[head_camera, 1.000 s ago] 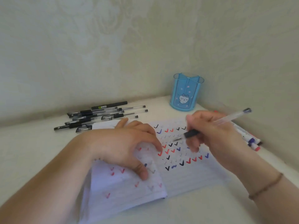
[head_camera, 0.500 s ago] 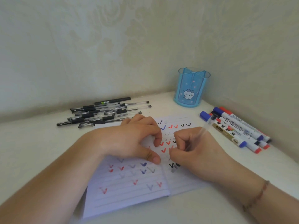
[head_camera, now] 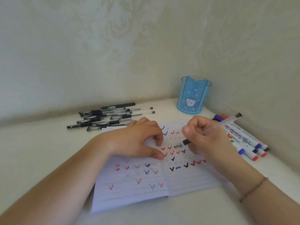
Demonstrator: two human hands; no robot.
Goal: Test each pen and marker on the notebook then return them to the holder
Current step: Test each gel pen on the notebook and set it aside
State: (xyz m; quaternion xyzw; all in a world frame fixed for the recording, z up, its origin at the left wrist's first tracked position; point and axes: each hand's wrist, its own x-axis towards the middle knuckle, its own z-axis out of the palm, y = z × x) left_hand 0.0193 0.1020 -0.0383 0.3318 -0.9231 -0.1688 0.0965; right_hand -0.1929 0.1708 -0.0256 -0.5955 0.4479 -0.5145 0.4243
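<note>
Right hand [head_camera: 204,140]: grips clear gel pen [head_camera: 227,123] — tip over notebook [head_camera: 146,181]
Left hand [head_camera: 139,140]: fingers curled, pressing notebook page
Holder [head_camera: 192,96]: blue — far right corner of counter [head_camera: 40,151]

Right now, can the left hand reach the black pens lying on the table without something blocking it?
Probably yes. The left hand rests on the notebook, and the black pens lie just beyond its knuckles, with only bare table between.
</note>
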